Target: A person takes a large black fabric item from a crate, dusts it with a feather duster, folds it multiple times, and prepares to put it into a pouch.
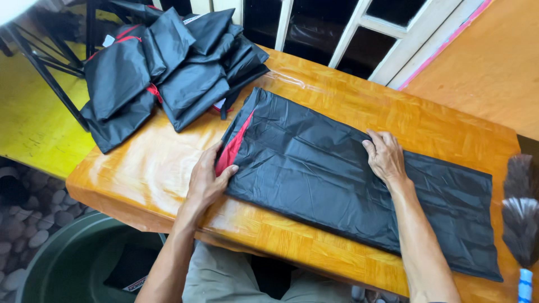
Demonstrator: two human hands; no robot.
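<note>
A long black garment (314,168) with a red lining at its left end lies folded flat across the glossy wooden table (146,168). My left hand (209,178) rests at the garment's left end, with the thumb on the black cloth beside the red lining. My right hand (384,156) lies palm down on the middle of the garment, fingers spread toward its far edge. Neither hand grips anything.
A pile of folded black garments (168,67) with red trim sits at the table's far left corner. A feather duster (521,213) lies at the right edge. A dark green bin (73,258) stands below the table's left side. White window frames (359,33) stand behind.
</note>
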